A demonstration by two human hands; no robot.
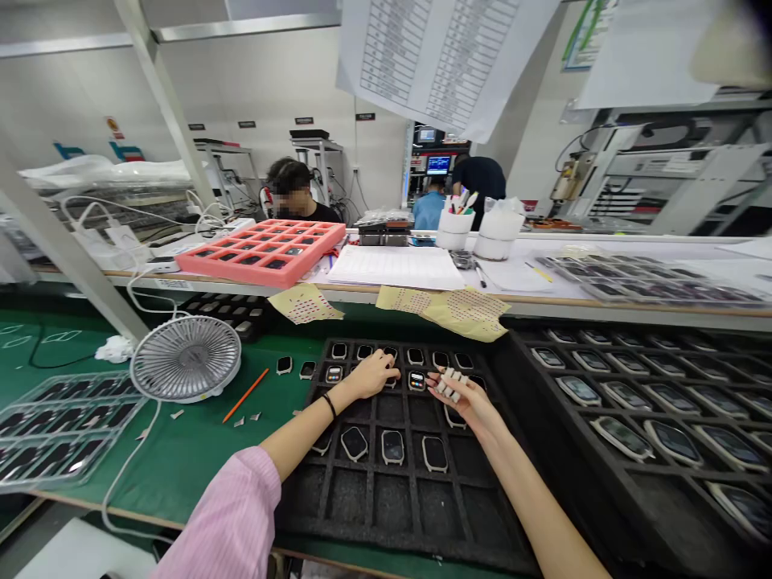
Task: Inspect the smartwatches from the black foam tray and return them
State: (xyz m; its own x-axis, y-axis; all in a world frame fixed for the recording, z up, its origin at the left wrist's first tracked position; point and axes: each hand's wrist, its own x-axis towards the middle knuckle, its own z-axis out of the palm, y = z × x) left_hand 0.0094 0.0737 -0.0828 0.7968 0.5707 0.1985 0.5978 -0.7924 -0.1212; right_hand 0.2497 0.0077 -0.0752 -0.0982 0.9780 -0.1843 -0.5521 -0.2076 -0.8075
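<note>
A black foam tray with square compartments lies in front of me, several smartwatch bodies in it. In its upper part my left hand reaches down with bent fingers onto a smartwatch, which it partly covers. To the right, my right hand is closed around several small whitish blocks, held in a row above the tray. Between the hands sits a watch with a lit screen. Another lit watch is left of my left hand. Dark-screened watches, such as one watch, lie nearer me.
A second black tray of watches stands at right. At left are a round white fan, an orange stick, two loose watches and a clear tray. A shelf crosses above, bearing a pink foam tray. People are beyond.
</note>
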